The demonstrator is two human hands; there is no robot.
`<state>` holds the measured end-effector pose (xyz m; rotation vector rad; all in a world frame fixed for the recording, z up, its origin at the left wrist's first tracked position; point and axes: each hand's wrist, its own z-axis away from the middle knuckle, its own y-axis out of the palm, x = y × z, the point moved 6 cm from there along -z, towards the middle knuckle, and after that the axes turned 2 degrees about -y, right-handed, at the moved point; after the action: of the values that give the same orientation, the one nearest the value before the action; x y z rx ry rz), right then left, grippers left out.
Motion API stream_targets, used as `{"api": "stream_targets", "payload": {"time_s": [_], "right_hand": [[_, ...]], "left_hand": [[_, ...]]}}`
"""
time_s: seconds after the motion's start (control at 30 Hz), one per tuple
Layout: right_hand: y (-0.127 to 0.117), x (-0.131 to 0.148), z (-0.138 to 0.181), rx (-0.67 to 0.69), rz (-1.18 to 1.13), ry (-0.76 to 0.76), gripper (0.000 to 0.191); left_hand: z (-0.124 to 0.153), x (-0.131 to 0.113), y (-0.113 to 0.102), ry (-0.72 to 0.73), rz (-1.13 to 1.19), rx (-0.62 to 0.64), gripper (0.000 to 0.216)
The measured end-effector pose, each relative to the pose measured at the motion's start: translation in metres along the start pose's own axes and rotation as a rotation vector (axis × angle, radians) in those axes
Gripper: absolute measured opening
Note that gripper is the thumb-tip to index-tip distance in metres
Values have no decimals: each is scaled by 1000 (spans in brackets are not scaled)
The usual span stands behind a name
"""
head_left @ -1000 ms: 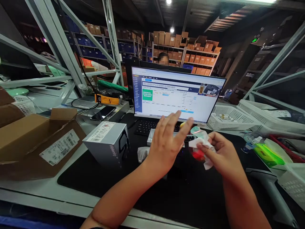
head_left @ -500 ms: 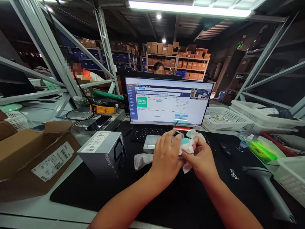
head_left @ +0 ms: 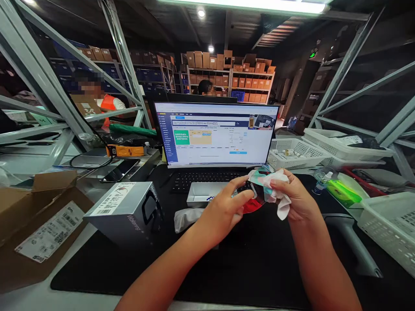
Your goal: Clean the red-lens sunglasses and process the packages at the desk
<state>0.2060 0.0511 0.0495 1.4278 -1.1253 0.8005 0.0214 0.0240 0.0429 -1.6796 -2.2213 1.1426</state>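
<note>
In front of the monitor, my right hand (head_left: 298, 196) pinches a crumpled white wipe (head_left: 282, 206) together with a clear film that has teal edges (head_left: 261, 178). My left hand (head_left: 223, 211) is closed on a glossy piece with a red sheen (head_left: 253, 206) and a thin grey rim, perhaps eyewear; the fingers hide much of it. Its index fingertip meets the film's left end. Beyond my left hand lies an open light-grey tray (head_left: 201, 192) with a small blue marking inside. Beside that tray is a pale grey pouch (head_left: 186, 219), partly behind my left wrist.
A grey box marked Wakening (head_left: 129, 211) stands at left, beside an open cardboard carton (head_left: 35, 220). A keyboard (head_left: 191, 179) lies below the lit monitor (head_left: 217, 134). On the right are a handheld scanner (head_left: 350, 237) and white baskets (head_left: 295, 157). Two people are beyond the desk.
My right hand has drawn to the right with the wipe, and the clear teal-edged film now stretches between the hands. The red-sheened piece sits lower. The view has turned slightly right.
</note>
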Motion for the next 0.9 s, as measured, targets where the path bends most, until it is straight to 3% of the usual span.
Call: {"api": "stream_targets", "payload": {"time_s": [0.17,0.4,0.5,0.7,0.9], "right_hand": [[13,-10,7,-17,37,-44,49],[54,-30,39,-77,487,-392,42],[52,-33,32,-28,423,-323,47],[10,-16,9,-73,-54,-10,48],[-1,-6,-1,-82,-109,-17,42]], "left_hand": [[2,11,9,-70,111,-97,51],[2,20,-6,-122,-6,-239,50],[1,18,-6,-99,8,-213,50],[1,10,4,-2,114,-80,47],[3,9,9,-4,150,-71,44]]}}
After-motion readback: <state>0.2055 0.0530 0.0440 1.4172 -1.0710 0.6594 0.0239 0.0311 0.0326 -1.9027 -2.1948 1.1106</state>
